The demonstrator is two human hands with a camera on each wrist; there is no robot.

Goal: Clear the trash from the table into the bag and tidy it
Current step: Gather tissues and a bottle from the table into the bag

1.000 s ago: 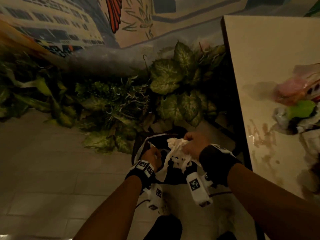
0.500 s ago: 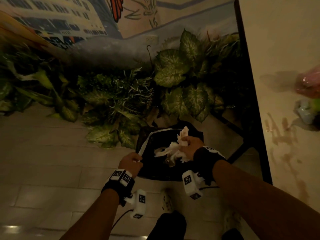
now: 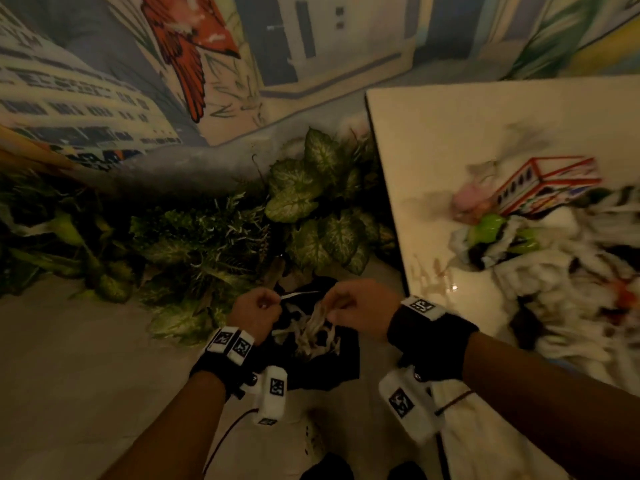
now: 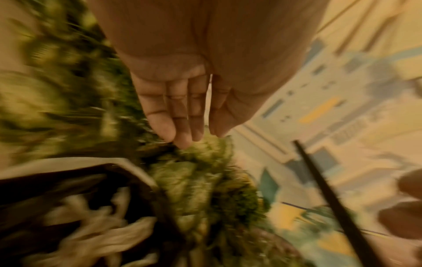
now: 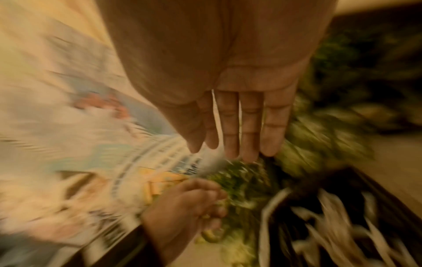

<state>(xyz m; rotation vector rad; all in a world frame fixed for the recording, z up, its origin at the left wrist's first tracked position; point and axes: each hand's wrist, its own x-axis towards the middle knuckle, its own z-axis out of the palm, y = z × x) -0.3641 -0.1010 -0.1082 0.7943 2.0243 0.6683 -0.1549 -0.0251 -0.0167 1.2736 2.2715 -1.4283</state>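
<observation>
A black bag [image 3: 341, 362] stands open on the floor, with crumpled white tissue [image 3: 313, 329] inside it. My left hand [image 3: 256, 311] hovers at the bag's left rim. In the left wrist view its fingers [image 4: 173, 115] are straight and hold nothing, and the rim [image 4: 68, 161] lies just below them. My right hand [image 3: 358, 306] is over the tissue. Its fingers [image 5: 248, 126] are straight and empty. On the table [image 3: 450, 150] to the right lie a red-and-white carton [image 3: 550, 181], a pink wrapper [image 3: 469, 197], green scraps [image 3: 490, 226] and a heap of white paper [image 3: 571, 289].
Leafy plants [image 3: 311, 209] line the wall behind the bag, close to its far side. The table's dark edge [image 3: 391, 216] runs just right of the bag, and brown smears [image 3: 431, 271] mark the tabletop near it. Tiled floor [image 3: 69, 358] spreads to the left. My shoe [image 3: 315, 441] is below the bag.
My right hand has let go of the tissue, which now lies in the bag. Both hands have drawn closer together over the opening. My view has swung right, showing the table's trash.
</observation>
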